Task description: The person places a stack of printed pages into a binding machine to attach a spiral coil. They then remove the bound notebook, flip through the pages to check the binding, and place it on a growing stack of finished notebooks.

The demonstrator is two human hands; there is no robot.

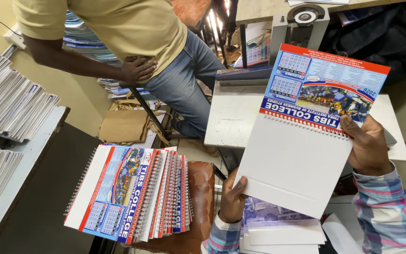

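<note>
- Left hand (232, 196) grips the calendar (301, 136) by its bottom corner; right hand (366, 146) clamps its wire binding.
- Calendar is held up above loose sheets (278, 226).
- Step, I judge: checking 1 bound calendar.
- Next calls for a flat drop onto the stack (137, 193).

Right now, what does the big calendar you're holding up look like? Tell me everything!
The calendar is spiral-bound, with a white card back and a colourful red-and-blue printed page folded over the wire coil. It is held tilted in the air. The left hand pinches its lower corner, and the right hand grips its right edge by the coil.
</note>
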